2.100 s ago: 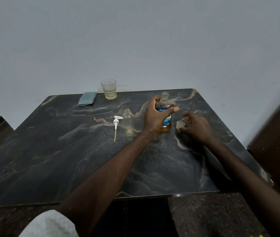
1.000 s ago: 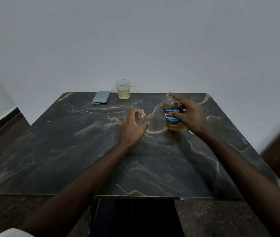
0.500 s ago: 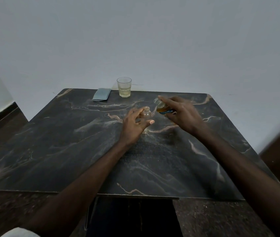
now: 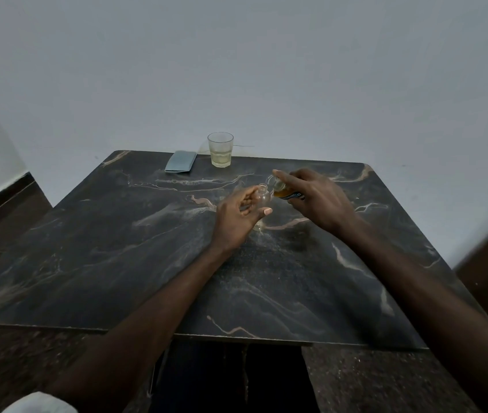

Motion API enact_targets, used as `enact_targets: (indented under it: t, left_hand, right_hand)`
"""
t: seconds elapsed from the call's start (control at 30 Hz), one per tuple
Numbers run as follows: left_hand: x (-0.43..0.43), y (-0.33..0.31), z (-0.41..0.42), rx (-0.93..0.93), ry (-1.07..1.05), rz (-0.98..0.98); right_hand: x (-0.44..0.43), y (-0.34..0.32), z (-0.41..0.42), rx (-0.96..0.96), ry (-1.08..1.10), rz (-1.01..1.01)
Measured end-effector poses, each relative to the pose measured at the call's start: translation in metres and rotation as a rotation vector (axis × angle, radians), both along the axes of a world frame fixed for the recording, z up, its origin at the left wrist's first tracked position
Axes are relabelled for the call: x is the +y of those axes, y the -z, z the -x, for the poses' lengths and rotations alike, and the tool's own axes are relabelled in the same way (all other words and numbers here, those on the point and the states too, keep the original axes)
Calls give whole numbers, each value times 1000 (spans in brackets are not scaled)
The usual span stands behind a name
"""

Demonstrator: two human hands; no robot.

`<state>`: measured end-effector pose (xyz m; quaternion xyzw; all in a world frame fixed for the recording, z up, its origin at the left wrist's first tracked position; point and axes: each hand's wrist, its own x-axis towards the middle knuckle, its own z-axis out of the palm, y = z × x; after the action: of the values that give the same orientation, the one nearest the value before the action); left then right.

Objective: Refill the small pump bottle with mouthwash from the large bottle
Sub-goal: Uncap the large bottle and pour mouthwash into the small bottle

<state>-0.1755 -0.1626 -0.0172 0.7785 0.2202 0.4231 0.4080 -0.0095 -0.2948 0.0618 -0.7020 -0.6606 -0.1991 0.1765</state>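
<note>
A clear small bottle [image 4: 263, 197] stands upright on a dark marbled table [image 4: 117, 248], right of centre in the far half. Its long axis is vertical and its open neck points straight up. The left hand [image 4: 235, 217] grasps it from the near left, fingers [image 4: 247, 194] curled toward its far side and thumb [image 4: 266, 211] across the front. The neck shows above the hand and the base below it.

Just to the right, the right hand [image 4: 319, 201] grips the large bottle [image 4: 283, 190] from above, lifted off the table and tipped over. Its long axis runs right to left, with the open mouth aimed at the small bottle's neck and just beside it. Whether the two touch, or whether liquid is passing, cannot be told. Amber liquid shows at the large bottle's shoulder, and a strip of blue label shows under the palm.

Both bottles sit well apart from every table edge. Wide stretches of marble run from the hands to the left and near edges, and the right edge lies closer to the right hand. At the far edge, against a pale wall [image 4: 236, 70], a glass [image 4: 220, 150] of pale liquid stands just beside a flat blue-grey pad [image 4: 180, 161], both well apart from the hands.
</note>
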Motion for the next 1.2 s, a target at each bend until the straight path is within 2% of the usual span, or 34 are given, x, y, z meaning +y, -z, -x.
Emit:
enact_targets:
  t: [1.2]
  left_hand:
    - [0, 0, 0, 20, -31, -58]
  right_hand:
    - [1, -16, 0, -131, 61, 128]
